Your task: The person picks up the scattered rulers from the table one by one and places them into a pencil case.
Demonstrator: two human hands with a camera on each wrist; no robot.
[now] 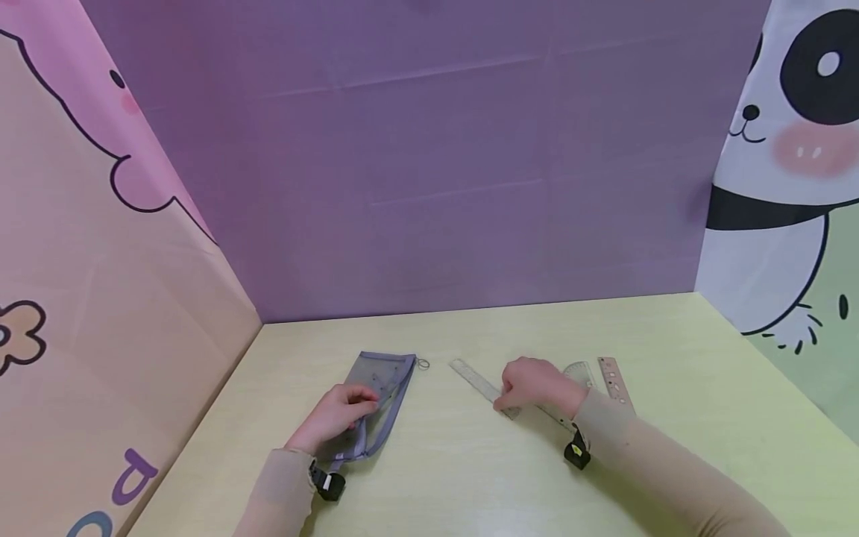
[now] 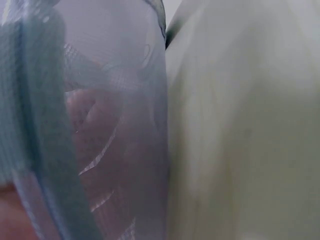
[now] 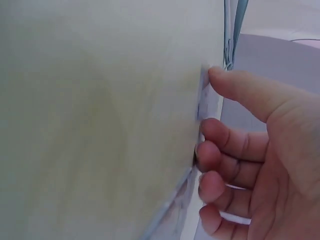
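Observation:
My left hand (image 1: pixel 341 409) grips the open edge of a see-through zip pouch (image 1: pixel 389 373) with grey-purple trim, which lies on the table at centre-left. Its clear wall and trim (image 2: pixel 55 125) fill the left part of the left wrist view, where a fingertip (image 2: pixel 12 215) shows at the lower left. To the right, my right hand (image 1: pixel 540 384) pinches the near end of a clear ruler (image 1: pixel 475 379) lying slanted on the table. Thumb and curled fingers (image 3: pixel 212 157) meet the ruler's edges in the right wrist view.
Beyond my right wrist lie a clear protractor (image 1: pixel 579 371) and a pinkish ruler (image 1: pixel 614 380). Another clear, straight-edged piece (image 1: pixel 555 419) is partly hidden under that hand. A small metal ring (image 1: pixel 422 364) sits at the pouch's far corner. A purple cloth wall (image 1: pixel 429 186) closes off the table's back.

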